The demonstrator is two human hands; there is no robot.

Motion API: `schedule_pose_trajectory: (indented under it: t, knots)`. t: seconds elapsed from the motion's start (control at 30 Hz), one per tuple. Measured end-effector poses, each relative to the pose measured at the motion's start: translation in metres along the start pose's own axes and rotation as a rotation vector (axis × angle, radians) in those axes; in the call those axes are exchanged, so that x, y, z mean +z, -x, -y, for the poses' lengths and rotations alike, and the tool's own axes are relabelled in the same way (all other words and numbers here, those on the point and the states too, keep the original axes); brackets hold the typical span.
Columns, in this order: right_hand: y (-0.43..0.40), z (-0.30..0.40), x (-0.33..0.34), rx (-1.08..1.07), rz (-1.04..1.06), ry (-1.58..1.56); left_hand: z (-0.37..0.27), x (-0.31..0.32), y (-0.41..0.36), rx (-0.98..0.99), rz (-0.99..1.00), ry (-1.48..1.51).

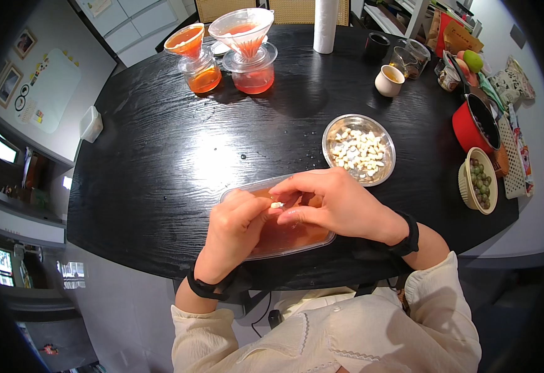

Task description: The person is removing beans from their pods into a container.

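Observation:
Between the thumb and forefinger of my left hand [232,221] is a small pale nut kernel [277,205], which looks like a peanut. My right hand [335,200] is close around the kernel's other end, thumb and forefinger apart. Whether its other fingertips touch the kernel is hard to tell. Both hands are over a clear plastic tub [295,249] of reddish-orange liquid, partly covering it. Just beyond my right hand, a shallow round metal bowl [390,161] holds many pale kernels.
Two jars, one with orange liquid [205,80] and one with pink liquid [254,81], carry filter funnels at the back. A paper roll [325,28] stands beyond. To the right are a cream cup [388,84], a red pot [468,125] and a grape basket [466,186].

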State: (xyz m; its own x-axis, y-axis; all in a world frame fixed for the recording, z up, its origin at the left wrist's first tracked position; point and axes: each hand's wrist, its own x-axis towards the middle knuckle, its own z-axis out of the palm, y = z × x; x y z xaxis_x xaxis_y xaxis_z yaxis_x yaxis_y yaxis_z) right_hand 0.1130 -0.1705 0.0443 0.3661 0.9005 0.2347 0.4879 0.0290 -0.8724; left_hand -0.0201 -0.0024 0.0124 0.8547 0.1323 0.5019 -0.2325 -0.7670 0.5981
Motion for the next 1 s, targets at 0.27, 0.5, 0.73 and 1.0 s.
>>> schedule_pose_trajectory:
  t: [0.27,0.5,0.73,1.0]
  knots:
    - [-0.002,-0.003,-0.002,0.031,-0.008,-0.011,-0.005,-0.003,-0.002,0.053,0.05,0.012]
    - [-0.007,-0.014,-0.027,0.405,0.042,-0.638,-0.001,-0.002,-0.007,-0.001,0.152,0.004]
    - [0.002,-0.021,-0.075,0.244,-0.281,0.38,0.0,-0.002,-0.005,-0.027,0.291,-0.062]
    - [0.015,-0.012,-0.005,-0.007,0.216,0.465,0.001,0.002,-0.004,0.094,0.516,-0.207]
